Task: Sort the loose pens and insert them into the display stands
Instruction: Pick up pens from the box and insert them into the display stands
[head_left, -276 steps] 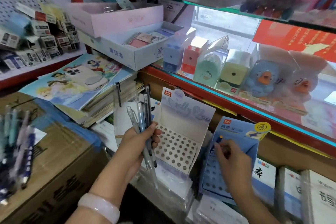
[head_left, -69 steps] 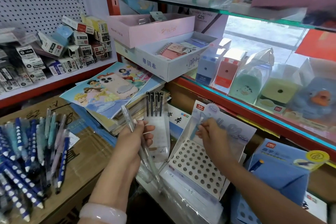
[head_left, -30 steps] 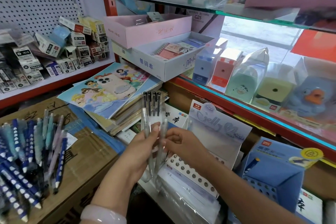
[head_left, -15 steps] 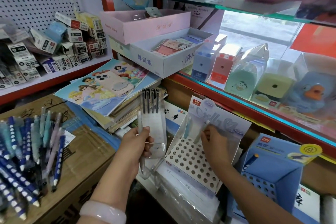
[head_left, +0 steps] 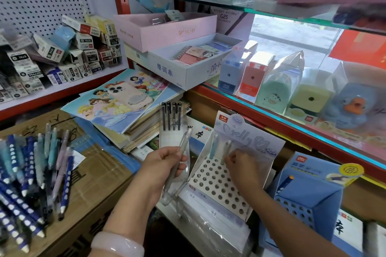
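My right hand (head_left: 240, 165) has just seated a second pale pen (head_left: 226, 148) in the white stand (head_left: 217, 185), beside the first (head_left: 214, 146), fingers still pinching it. My left hand (head_left: 165, 162) grips one clear pen (head_left: 177, 165); many remain loose on the box (head_left: 94, 183).

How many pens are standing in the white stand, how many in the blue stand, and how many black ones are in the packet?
White stand: 2, one still pinched by the right hand
Blue stand: 1
Black pens in the packet: 4
Total: 7
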A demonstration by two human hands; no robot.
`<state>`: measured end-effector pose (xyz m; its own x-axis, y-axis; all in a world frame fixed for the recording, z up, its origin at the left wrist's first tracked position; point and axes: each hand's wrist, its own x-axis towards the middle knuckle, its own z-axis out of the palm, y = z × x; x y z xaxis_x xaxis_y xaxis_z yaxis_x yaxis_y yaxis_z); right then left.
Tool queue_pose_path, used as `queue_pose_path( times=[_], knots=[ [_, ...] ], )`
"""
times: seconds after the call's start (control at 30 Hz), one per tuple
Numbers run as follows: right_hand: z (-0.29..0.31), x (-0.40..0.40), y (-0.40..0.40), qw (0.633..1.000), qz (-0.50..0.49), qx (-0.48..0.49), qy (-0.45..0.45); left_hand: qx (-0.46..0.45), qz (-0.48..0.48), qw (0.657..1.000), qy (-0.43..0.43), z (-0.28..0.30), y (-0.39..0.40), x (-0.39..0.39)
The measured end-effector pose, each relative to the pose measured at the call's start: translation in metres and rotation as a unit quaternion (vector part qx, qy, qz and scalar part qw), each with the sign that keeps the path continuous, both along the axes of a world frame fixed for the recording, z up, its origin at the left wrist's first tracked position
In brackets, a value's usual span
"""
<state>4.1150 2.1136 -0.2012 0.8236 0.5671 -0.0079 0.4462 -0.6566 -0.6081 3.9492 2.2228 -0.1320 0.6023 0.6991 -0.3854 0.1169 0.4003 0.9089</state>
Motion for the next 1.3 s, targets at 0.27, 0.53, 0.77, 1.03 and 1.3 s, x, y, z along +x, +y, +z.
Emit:
queue_pose_path(
  times=[0.27,0.53,0.77,1.03,1.3],
  knots=[
    [0.059,-0.05,0.012,0.934,0.136,0.247,0.218,0.0,-0.028,1.0,-0.014,-0.001,-0.008,0.003],
    [0.068,-0.041,0.005,0.947,0.079,0.268,0.16,0.157,-0.043,0.983,0.082,-0.009,-0.005,0.001],
    [0.043,-0.003,-0.021,0.986,-0.034,0.145,-0.076,0.414,-0.035,0.889,0.193,-0.009,-0.001,-0.003],
    [0.017,0.001,-0.018,0.994,-0.037,0.082,-0.056,0.434,-0.033,0.872,0.225,-0.009,0.003,-0.007],
    [0.005,0.005,-0.003,0.999,-0.022,0.036,-0.029,0.421,-0.039,0.879,0.219,-0.009,0.002,-0.009]
  ],
)
